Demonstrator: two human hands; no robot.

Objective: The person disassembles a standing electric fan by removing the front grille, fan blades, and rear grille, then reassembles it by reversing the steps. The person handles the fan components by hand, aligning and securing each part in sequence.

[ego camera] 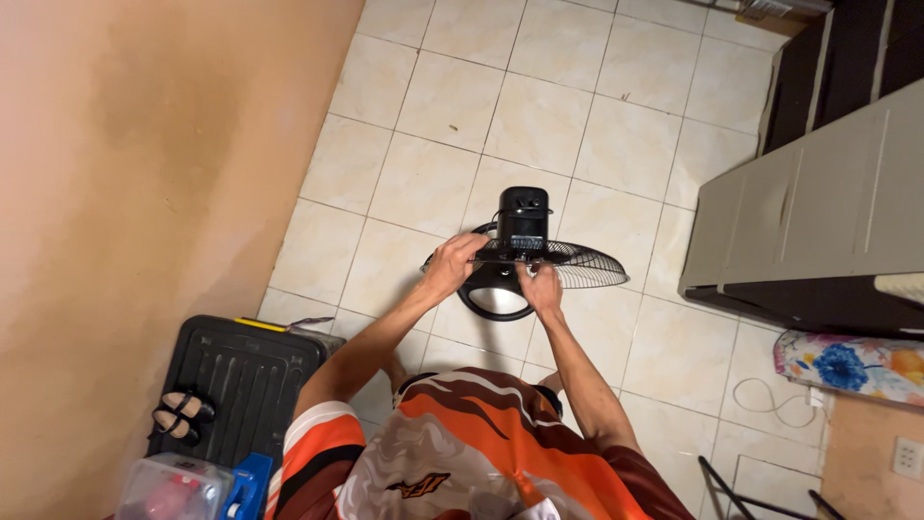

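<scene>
Two bare hands meet at a black standing fan with a round wire grille (577, 265) and a boxy black motor housing (524, 218), near the middle of the cream tiled floor (539, 106). The left hand (452, 264), at nine o'clock of the housing, is clamped on the grille rim. The right hand (542, 286), at six o'clock, has its fingers pinched together on the grille's centre beneath the housing. A round black base (496, 299) shows below the grille. At eight o'clock lies a black ribbed plastic case (241, 376) bearing dark sandals (181, 412); at three o'clock stands a grey cabinet (818, 212).
</scene>
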